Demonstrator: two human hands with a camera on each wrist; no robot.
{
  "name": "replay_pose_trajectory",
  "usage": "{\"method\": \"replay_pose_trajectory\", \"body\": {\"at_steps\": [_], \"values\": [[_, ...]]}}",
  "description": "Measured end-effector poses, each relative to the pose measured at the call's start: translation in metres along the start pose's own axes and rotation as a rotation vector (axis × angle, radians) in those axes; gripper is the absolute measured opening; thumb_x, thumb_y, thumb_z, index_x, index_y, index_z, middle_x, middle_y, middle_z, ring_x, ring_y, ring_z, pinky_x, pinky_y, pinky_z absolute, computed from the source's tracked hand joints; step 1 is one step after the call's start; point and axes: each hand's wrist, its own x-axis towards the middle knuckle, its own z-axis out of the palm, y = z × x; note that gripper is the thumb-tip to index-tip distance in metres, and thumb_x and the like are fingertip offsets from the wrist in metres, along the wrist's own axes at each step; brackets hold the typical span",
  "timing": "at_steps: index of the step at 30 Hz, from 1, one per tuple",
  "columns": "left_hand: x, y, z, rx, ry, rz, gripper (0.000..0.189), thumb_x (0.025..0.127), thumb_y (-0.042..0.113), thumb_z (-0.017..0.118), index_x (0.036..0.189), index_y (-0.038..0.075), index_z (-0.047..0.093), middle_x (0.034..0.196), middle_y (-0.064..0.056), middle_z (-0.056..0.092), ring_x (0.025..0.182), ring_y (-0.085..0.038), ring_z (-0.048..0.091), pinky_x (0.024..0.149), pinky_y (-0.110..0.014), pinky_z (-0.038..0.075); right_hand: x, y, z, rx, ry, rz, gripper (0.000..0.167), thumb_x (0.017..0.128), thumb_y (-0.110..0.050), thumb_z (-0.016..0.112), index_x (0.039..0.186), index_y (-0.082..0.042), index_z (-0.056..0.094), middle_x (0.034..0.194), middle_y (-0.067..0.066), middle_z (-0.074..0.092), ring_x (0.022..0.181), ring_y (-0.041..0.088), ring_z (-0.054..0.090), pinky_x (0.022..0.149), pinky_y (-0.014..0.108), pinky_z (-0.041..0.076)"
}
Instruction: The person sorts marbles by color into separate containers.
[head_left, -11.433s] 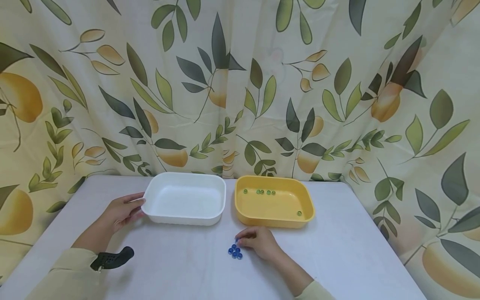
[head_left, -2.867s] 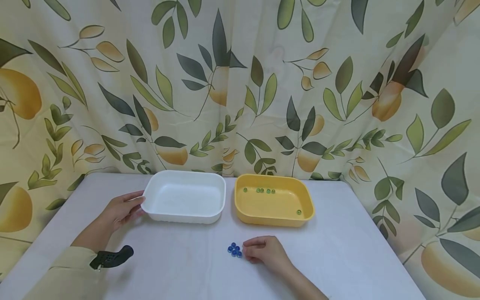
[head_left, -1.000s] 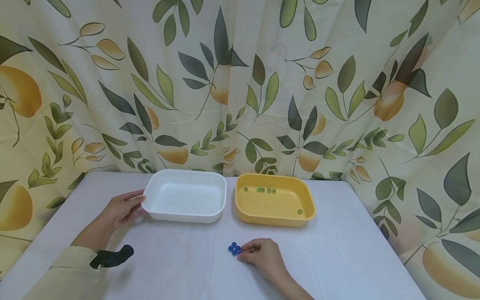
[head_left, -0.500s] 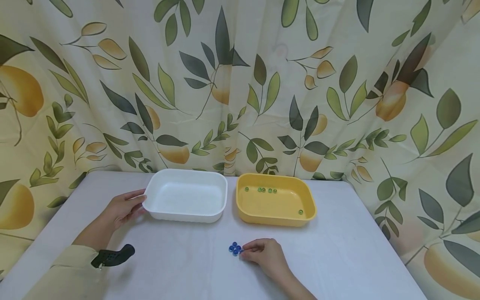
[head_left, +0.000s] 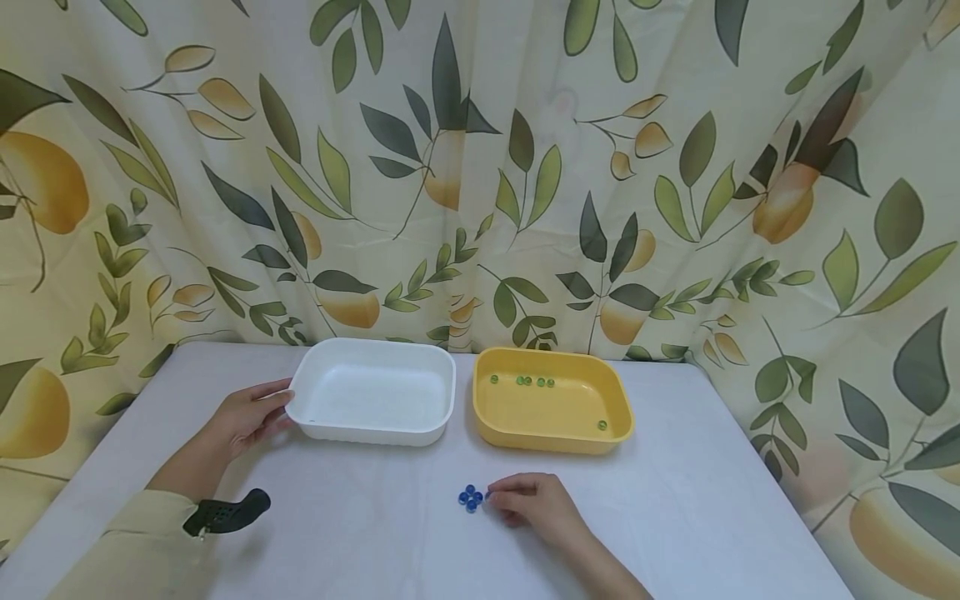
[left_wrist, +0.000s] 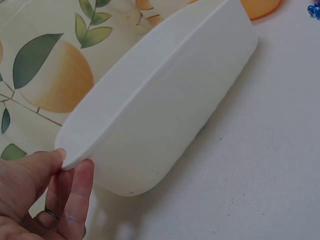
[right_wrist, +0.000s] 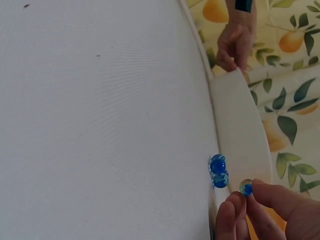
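Between thumb and index finger, my right hand (head_left: pixel 538 507) pinches one glass marble (right_wrist: pixel 246 187), clear with blue inside. Just left of those fingers, a small cluster of blue marbles (head_left: pixel 470 498) lies on the white cloth; the right wrist view shows part of the cluster (right_wrist: pixel 219 171) close by. At the left, my left hand (head_left: pixel 246 419) holds the near-left rim of a white rectangular tub (head_left: pixel 370 435). The left wrist view shows thumb and fingers pinching the corner of that tub (left_wrist: pixel 150 125). No marbles show inside it.
Right of the white tub stands a yellow tub (head_left: pixel 543 440). Several green marbles (head_left: pixel 528 382) lie in it along the back, with one green marble (head_left: pixel 602 425) near its front right corner. A leaf-and-fruit patterned curtain (head_left: pixel 480 167) hangs behind the table.
My right hand has taken a marble from the right side of the blue cluster and drawn slightly right, away from it. The cluster is smaller than before. My left hand stays on the white tub.
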Motion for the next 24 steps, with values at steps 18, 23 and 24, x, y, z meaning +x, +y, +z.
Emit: {"method": "replay_pose_trajectory", "body": {"at_steps": [18,23,24], "values": [[-0.001,0.000,0.001,-0.018,-0.002,0.000,0.062,0.100,0.023,0.060,0.152,0.002,0.033,0.091,0.008,0.064,0.074,-0.002,0.065,0.075,-0.022,0.060,0.004,-0.010,0.000,0.220,-0.055,0.024,0.032,0.092,-0.013,0.067,0.114,0.011,0.066,0.099,0.014,0.074,0.082,0.015,0.071,0.077,0.032,0.062],[-0.002,0.002,0.001,-0.011,-0.001,-0.002,0.062,0.100,0.024,0.059,0.152,0.002,0.032,0.098,0.005,0.064,0.076,-0.002,0.065,0.077,-0.023,0.059,0.004,-0.016,0.002,0.252,-0.057,0.052,0.035,0.092,-0.013,0.068,0.118,0.011,0.065,0.104,0.017,0.073,0.084,0.017,0.073,0.078,0.031,0.061],[-0.003,0.002,0.001,-0.009,0.000,-0.002,0.062,0.100,0.024,0.059,0.152,0.002,0.032,0.100,0.004,0.063,0.076,-0.002,0.065,0.077,-0.023,0.059,0.004,-0.018,0.002,0.255,-0.058,0.062,0.035,0.092,-0.013,0.068,0.119,0.010,0.065,0.105,0.017,0.073,0.085,0.017,0.073,0.079,0.031,0.061]]}}
